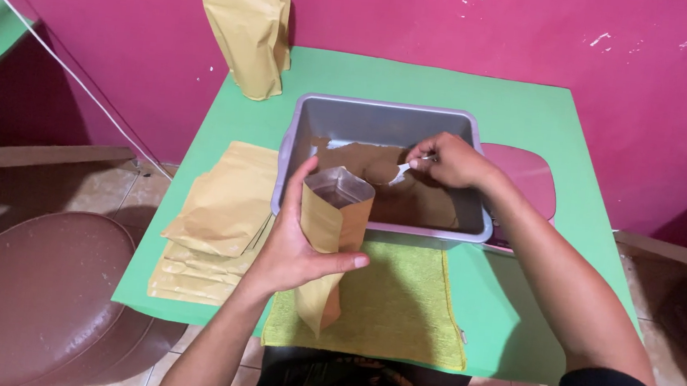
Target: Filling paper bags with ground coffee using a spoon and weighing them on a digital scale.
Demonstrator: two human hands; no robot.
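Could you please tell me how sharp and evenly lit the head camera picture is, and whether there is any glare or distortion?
In the head view, light is soft and even; the left hand holding the open pouch is sharp. The right hand with the spoon is slightly soft. Faint sheen shows on the grey tray rim; the green table edges splay from wide-angle distortion.

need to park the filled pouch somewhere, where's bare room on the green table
Free: the far right corner of the green table, behind the grey tub; the yellow cloth right of the open pouch. Crowded: the left, with flat pouches and the stack of pouches.
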